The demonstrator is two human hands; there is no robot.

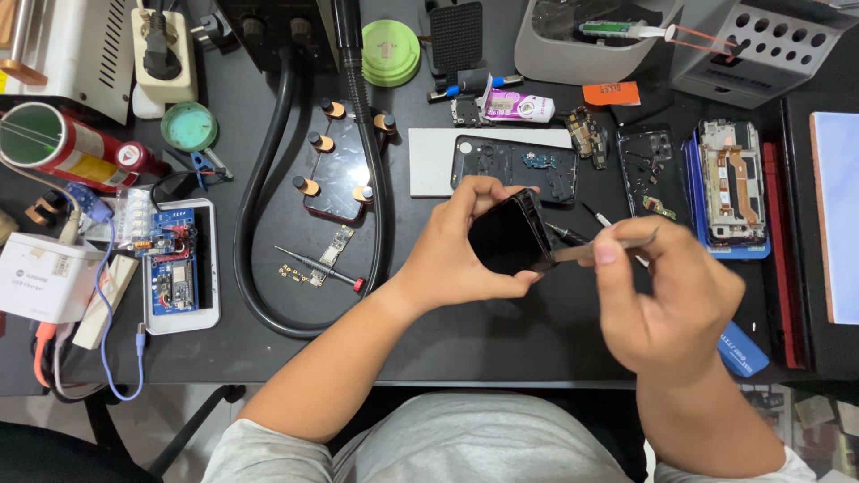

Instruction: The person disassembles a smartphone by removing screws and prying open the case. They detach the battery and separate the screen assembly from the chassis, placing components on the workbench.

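My left hand (465,255) is closed around a black phone (508,237), thumb under its lower edge and fingers over the top, holding it tilted above the black mat (501,335) at centre frame. My right hand (667,291) pinches a thin metal pry tool (601,248), whose flat tip meets the phone's right edge; I judge the step in hand to be working the tip into the seam between screen and frame, though I cannot tell whether it has entered. The next move calls for a shallow, steady slide along that edge, with the left hand bracing the body against twist. Just above the phone lies an opened back housing (514,165) on a white card (434,161). At upper right centre sits a small orange label (611,93); left of it, a white and pink tube-shaped item (519,107). A round green lid (390,52) lies at top centre. At upper left lies a red and green can (63,148), and at left edge a white box (45,277).
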